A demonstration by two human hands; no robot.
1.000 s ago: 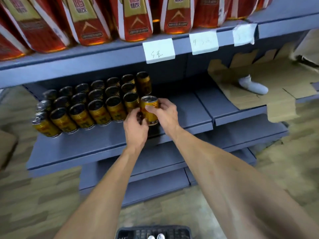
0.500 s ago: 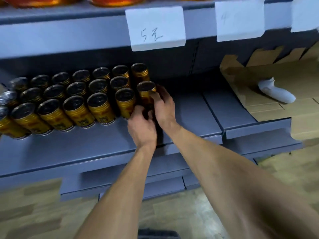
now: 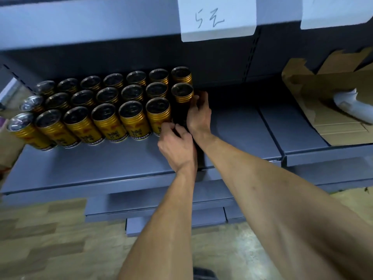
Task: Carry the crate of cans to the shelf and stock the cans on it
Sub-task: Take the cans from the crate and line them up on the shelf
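Several gold cans with dark tops (image 3: 131, 118) stand in three rows on the grey shelf (image 3: 101, 164). At the right end of the middle row stands one more gold can (image 3: 182, 91). My right hand (image 3: 198, 116) grips its right side, fingers curled round it. My left hand (image 3: 177, 146) is lower and in front, its curled fingers at the foot of that can, beside the front row's last can. The can's lower body is in shadow between my hands. A dark sliver of the crate (image 3: 203, 275) shows at the bottom edge.
Bare grey shelf runs right of the cans. Flattened cardboard (image 3: 331, 118) with a white object (image 3: 351, 106) lies further right. A paper price label (image 3: 217, 19) hangs on the shelf edge above. Lower shelves (image 3: 161, 201) jut out below, over a wood-pattern floor.
Both hands have pushed the can from the shelf's front back into the middle row. My head has come closer, so the upper shelf's red packs have left the view.
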